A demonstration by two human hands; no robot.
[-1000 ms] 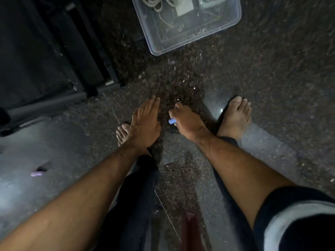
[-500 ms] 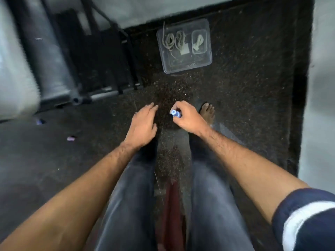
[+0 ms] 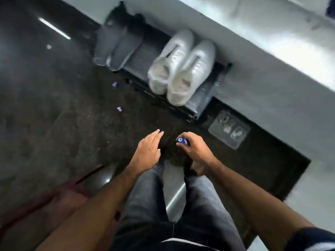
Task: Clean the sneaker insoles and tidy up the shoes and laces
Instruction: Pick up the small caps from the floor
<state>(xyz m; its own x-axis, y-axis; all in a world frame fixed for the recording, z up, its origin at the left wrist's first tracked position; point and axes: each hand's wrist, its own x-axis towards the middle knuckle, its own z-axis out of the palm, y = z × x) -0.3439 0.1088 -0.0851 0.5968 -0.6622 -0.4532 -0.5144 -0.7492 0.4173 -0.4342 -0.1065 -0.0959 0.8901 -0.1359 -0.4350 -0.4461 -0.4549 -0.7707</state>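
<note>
a dark speckled floor (image 3: 68,134) is seen from above, bounded along the upper right by a pale grey wall (image 3: 272,57). a low dark rack (image 3: 204,98) is set against the foot of that wall, and on it a pair of white sneakers (image 3: 181,67) is stood side by side, toes toward the wall, no laces being made out in them. just to their left on the same rack a pair of dark shoes (image 3: 116,48) is placed. on the floor right of the rack, near the wall, a clear plastic tray (image 3: 229,131) is laid, with pale coiled things inside that are too blurred to be named for certain. two small purple scraps (image 3: 119,109) are scattered on the floor left of the rack. the left hand (image 3: 147,151) is held above the floor with its fingers (image 3: 156,135) straight and close together, nothing being held or touched. the right hand (image 3: 196,149) is curled, and a small blue object (image 3: 182,141) is pinched between its thumb and fingers. dark grey trousers (image 3: 154,205) are seen beneath both forearms, and a reddish blurred shape (image 3: 59,198) is seen at lower left
</note>
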